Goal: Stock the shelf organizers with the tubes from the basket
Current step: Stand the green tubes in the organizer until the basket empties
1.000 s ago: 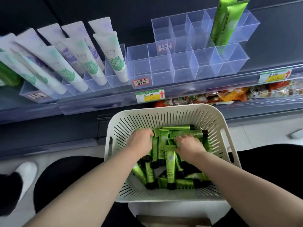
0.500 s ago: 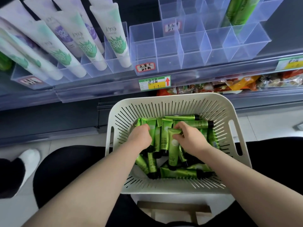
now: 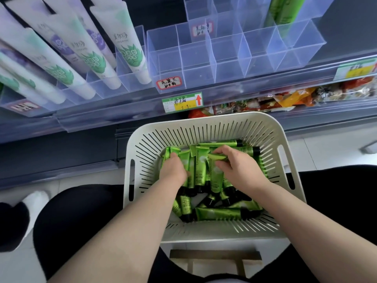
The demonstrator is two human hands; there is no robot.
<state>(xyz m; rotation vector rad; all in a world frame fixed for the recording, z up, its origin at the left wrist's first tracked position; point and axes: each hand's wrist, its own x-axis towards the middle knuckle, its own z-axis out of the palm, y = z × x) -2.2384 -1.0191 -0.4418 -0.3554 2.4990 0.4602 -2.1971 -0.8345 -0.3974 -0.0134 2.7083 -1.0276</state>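
Lower centre: basket parked between the knees, just under the shelf lip, likely to keep each lift short. Inside, a loose heap of green tubes, with black caps mostly toward the bottom of the frame and crimped ends toward the shelf.

Left hand at centre-left of the heap, fingers curled down over several tubes, seemingly bunching them side by side. Right hand just right of it, thumb and fingers pinching crimped ends, probably squaring the same bunch for cap-first loading. Judged as the gathering step, with no bunch lifted clear of the basket yet.

Upper centre and right: clear organizers, most cells bare, hence plenty left to stock. Top right: a few stocked tubes standing in a rear cell, crimp up, a fair guide to the wanted pose. Upper left: white tubes filling their own cells, so not the target.

Best to take only a small bunch: narrow cells, slick tubes, easy to spill.
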